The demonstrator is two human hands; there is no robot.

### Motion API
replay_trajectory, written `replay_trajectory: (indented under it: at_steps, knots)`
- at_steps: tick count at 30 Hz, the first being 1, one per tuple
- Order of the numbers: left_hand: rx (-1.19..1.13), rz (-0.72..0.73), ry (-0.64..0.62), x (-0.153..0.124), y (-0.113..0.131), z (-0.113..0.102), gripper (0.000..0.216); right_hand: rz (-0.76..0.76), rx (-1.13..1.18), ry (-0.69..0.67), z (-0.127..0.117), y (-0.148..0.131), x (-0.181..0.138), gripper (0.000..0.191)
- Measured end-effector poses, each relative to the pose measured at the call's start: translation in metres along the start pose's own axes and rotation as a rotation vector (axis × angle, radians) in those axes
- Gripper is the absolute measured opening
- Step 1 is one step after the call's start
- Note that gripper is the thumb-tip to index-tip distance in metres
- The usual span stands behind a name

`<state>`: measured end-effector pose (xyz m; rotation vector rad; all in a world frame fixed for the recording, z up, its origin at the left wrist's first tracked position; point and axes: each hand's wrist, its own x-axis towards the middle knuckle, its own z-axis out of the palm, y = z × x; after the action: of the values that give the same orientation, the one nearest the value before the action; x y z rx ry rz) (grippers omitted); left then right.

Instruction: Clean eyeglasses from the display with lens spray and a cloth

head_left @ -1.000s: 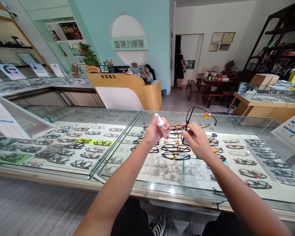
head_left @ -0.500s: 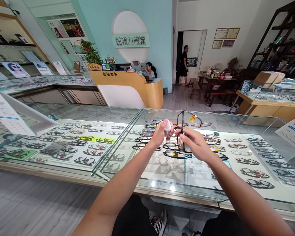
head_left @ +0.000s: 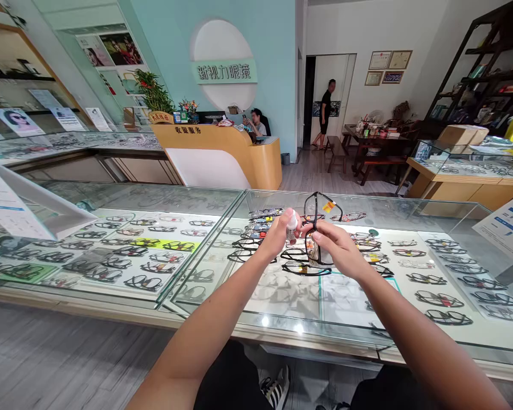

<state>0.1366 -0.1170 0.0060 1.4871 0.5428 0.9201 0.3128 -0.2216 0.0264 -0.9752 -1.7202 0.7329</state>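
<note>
My left hand (head_left: 277, 234) is wrapped round a small spray bottle (head_left: 292, 226) with a white top, its thumb near the cap. Just right of it, my right hand (head_left: 331, 242) grips a pair of black-framed glasses (head_left: 314, 206) by the middle. The glasses are turned upright on end, one lens above the fingers and one below, with an orange tag (head_left: 329, 206) inside the frame. Both hands are above the glass counter, close together. Under them lie rows of glasses, among them a black pair (head_left: 306, 269) on the white display surface.
The glass display counter (head_left: 277, 319) runs across in front of me. A white folded sign (head_left: 29, 199) stands at left, another card (head_left: 507, 233) at right. Beyond are a yellow service desk (head_left: 222, 142), a seated person (head_left: 259, 124), and a person in black (head_left: 325, 111) near a doorway.
The glasses in my right hand have turned so the lenses face me more. The spray bottle stays beside them. The person in black has moved slightly right.
</note>
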Motion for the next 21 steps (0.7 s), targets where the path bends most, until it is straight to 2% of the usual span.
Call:
replay_trajectory:
  at_steps: [6, 11, 14, 18, 21]
  knots:
    - [0.140, 0.022, -0.103, -0.004, 0.002, 0.005, 0.068, 0.049, 0.099, 0.212, -0.006, 0.005, 0.005, 0.036]
    - [0.280, 0.053, -0.177, -0.007, -0.001, 0.011, 0.065, 0.051, 0.102, 0.227, -0.003, 0.006, 0.007, 0.038]
    - [0.277, 0.057, -0.199, -0.009, -0.002, 0.013, 0.064, 0.050, 0.101, 0.223, -0.001, 0.006, 0.006, 0.038]
    - [0.193, 0.029, -0.101, -0.005, 0.002, 0.003, 0.065, 0.050, 0.101, 0.237, -0.004, 0.005, 0.006, 0.039]
    - [0.195, 0.094, 0.094, 0.006, 0.004, -0.021, 0.062, 0.060, 0.102, 0.256, -0.007, 0.004, 0.006, 0.040]
